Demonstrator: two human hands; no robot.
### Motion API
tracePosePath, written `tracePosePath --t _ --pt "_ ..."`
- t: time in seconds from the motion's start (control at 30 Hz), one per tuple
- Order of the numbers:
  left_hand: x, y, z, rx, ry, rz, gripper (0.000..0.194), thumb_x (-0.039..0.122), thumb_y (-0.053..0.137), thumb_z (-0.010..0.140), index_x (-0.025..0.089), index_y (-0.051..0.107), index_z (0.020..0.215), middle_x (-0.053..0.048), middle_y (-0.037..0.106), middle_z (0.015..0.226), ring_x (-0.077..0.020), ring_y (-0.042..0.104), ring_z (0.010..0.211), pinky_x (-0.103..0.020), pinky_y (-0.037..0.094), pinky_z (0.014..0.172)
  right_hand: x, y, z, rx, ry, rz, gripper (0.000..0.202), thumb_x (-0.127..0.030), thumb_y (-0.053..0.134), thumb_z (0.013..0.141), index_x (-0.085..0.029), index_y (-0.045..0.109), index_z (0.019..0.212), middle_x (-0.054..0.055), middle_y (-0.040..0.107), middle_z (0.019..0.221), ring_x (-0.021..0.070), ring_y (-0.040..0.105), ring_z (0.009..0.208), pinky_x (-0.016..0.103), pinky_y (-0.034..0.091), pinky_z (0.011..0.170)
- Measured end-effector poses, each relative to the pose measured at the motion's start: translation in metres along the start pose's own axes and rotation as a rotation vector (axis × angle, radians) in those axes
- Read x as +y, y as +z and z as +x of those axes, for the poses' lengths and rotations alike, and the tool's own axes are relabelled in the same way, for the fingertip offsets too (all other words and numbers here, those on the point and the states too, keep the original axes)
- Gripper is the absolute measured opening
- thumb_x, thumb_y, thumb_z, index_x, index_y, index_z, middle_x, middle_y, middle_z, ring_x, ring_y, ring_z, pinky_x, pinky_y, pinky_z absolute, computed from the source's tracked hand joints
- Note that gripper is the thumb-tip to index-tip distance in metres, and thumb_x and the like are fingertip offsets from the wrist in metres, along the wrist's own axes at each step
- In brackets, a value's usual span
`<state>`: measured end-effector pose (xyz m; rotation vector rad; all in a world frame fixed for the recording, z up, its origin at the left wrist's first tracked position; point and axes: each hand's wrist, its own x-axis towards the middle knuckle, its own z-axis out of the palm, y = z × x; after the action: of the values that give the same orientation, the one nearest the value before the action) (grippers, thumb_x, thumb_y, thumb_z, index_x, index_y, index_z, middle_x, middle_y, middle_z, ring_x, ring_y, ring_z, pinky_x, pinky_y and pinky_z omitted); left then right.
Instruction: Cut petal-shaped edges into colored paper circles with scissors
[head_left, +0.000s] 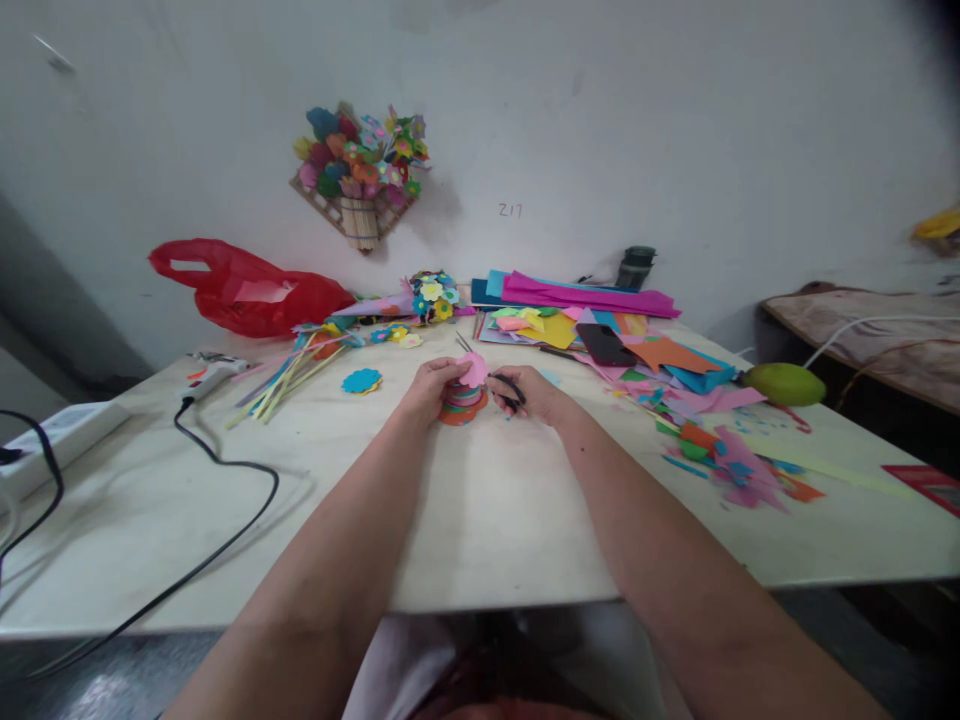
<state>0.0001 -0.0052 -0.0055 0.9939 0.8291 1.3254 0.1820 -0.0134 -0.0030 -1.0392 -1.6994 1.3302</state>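
Scissors (512, 391) sit in the right hand (535, 391), and the left hand (436, 388) pinches a pink paper flower (473, 371) beside some round papers (463, 408), so small, slow snips away from skin seem best, with turning room back from the bench's (517, 520) front edge.

A small pink paper piece (473, 370) with a scalloped edge is pinched at its side by the left hand (438, 388), raised above the white table (480, 500). Black-handled scissors (512, 393) are in the right hand (531, 392) – their slim blades point away from the body, the tips showing just past the pink paper. Just below it sits a pile of rounded paper cutouts (463, 408) in several colours, orange at the near edge – partly hidden by the left hand and the pink paper
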Motion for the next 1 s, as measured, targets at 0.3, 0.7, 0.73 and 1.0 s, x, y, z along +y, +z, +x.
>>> tracePosePath --t 0.3,0.7,0.73,1.0 --pt "-0.0026 -0.0027 0.0026 -0.001 0.047 -0.003 0.036 0.026 0.091 0.049 0.014 0.057 0.053 0.000 0.056 0.052 -0.0101 0.053 0.050 -0.023 0.041 0.051 0.0024 -0.0015 0.0020 0.000 -0.001 -0.027 0.035 -0.047 0.074 0.075 -0.016 0.057 0.071 -0.003 0.057 0.053 0.0061 0.048 0.037 0.017 0.022 0.030" --pt "-0.0018 -0.0036 0.0039 0.044 0.059 0.001 0.034 0.025 0.088 0.050 0.015 0.056 0.052 0.001 0.055 0.051 -0.0103 0.051 0.050 -0.023 0.040 0.051 0.0076 -0.0034 0.0057 0.013 0.009 -0.050 0.033 -0.044 0.071 0.082 -0.017 0.057 0.070 -0.002 0.057 0.054 0.0066 0.049 0.039 0.017 0.023 0.030" --pt "-0.0018 -0.0037 0.0040 0.052 0.064 0.000 0.033 0.025 0.087 0.051 0.016 0.056 0.052 0.001 0.055 0.050 -0.0103 0.050 0.050 -0.023 0.040 0.050 0.0077 -0.0034 0.0057 0.013 0.011 -0.051 0.032 -0.043 0.071 0.082 -0.017 0.057 0.069 -0.002 0.057 0.054 0.0067 0.049 0.039 0.017 0.023 0.030" --pt "-0.0018 -0.0037 0.0042 0.103 0.066 0.003 0.027 0.020 0.084 0.058 0.015 0.058 0.053 0.000 0.055 0.051 -0.0091 0.050 0.049 -0.022 0.038 0.050 0.0056 -0.0021 0.0042 0.017 0.024 -0.056 0.031 -0.041 0.072 0.080 -0.017 0.057 0.069 -0.003 0.056 0.053 0.0065 0.047 0.038 0.017 0.022 0.031"
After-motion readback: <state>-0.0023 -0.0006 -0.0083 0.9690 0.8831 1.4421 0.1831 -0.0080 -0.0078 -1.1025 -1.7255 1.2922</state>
